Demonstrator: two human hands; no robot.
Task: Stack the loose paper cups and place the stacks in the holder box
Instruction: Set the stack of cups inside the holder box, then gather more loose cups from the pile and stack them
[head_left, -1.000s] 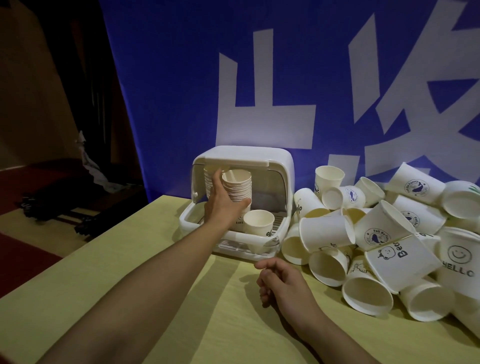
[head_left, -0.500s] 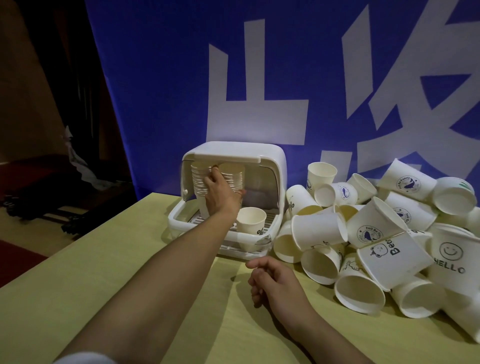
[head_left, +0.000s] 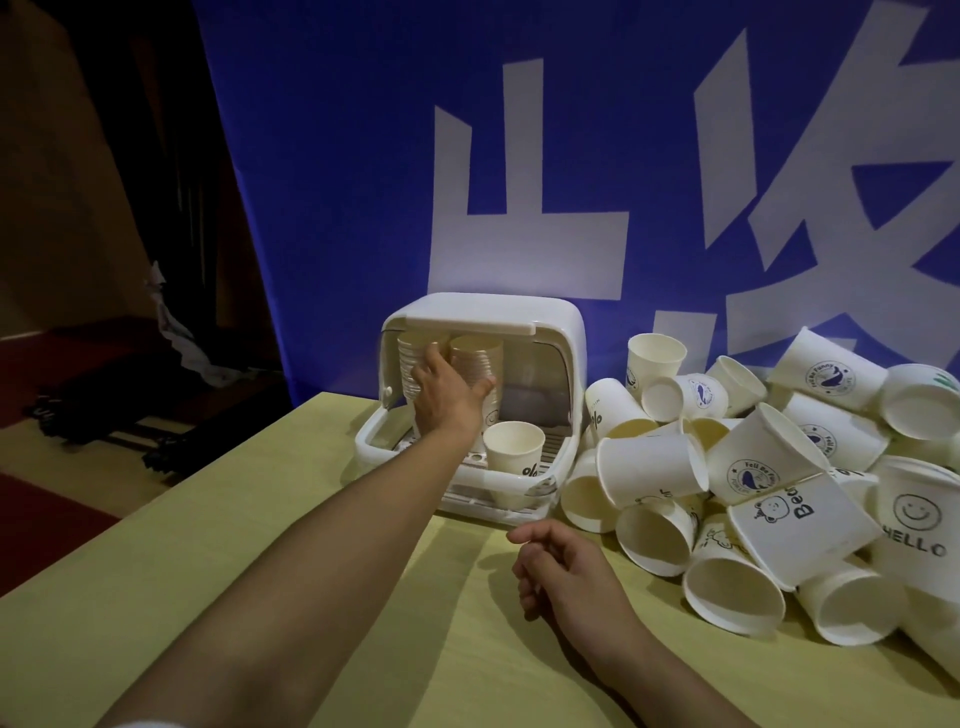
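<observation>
Your yellow bench (head_left: 311, 597) carries a sprawling heap of loose paper cups (head_left: 779, 493) on the right, tumbled on their sides against the blue banner (head_left: 337, 182) — plenty still to nest. Beside the heap, the white holder box (head_left: 550, 332) stands with its lid raised so your left hand (head_left: 447, 395) can reach in; its fingers wrap the right-hand stack (head_left: 480, 353), seating it upright next to another stack (head_left: 410, 353). A single cup (head_left: 514, 452) stands upright at the box's front. Your right hand (head_left: 566, 571) rests on the bench, fingers loosely curled and holding nothing — likely poised for the heap.
</observation>
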